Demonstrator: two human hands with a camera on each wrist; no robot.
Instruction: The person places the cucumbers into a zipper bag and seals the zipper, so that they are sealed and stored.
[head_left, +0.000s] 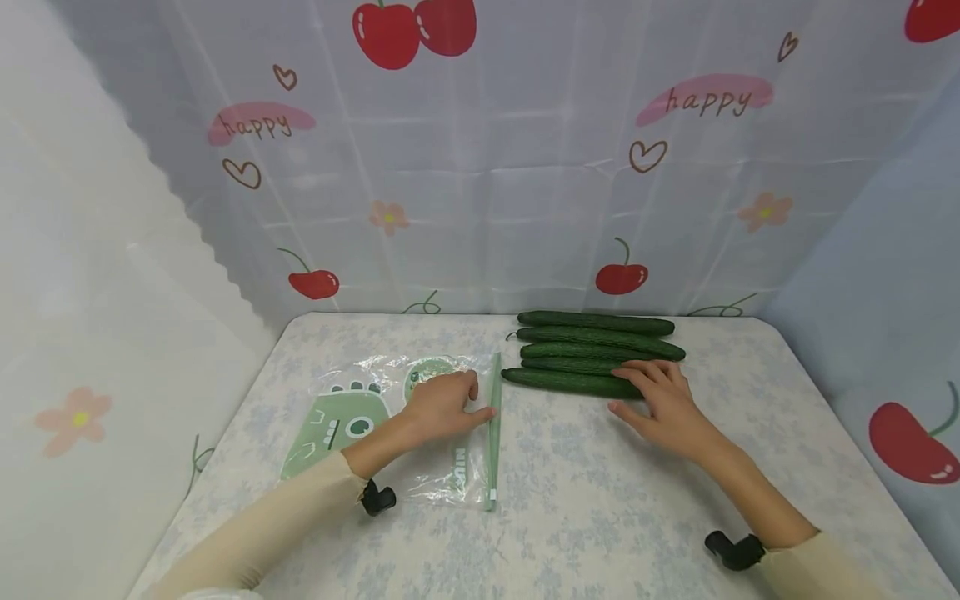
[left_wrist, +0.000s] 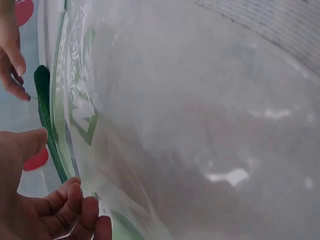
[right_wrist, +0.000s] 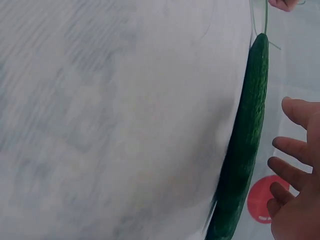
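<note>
A clear zip bag (head_left: 420, 475) with a green cartoon print lies flat, its green zip strip (head_left: 493, 450) along the right side. Over its right part is my left hand (head_left: 442, 404), thumb at the strip, fingers loosely bent with nothing between them. Several dark green cucumbers lie side by side to the right of the bag. The nearest cucumber (head_left: 562, 381) also shows in the right wrist view as a long cucumber (right_wrist: 242, 135). My right hand (head_left: 663, 408) hovers at the cucumbers' right ends, fingers spread, fingertips overlapping the nearest ones in the head view.
All of this lies on a table (head_left: 570, 517) with a pale blue floral cover. A curtain (head_left: 510, 192) printed with cherries and hearts hangs at the table's back edge, and more curtain closes in both sides. Each wrist wears a black camera mount (head_left: 735, 552).
</note>
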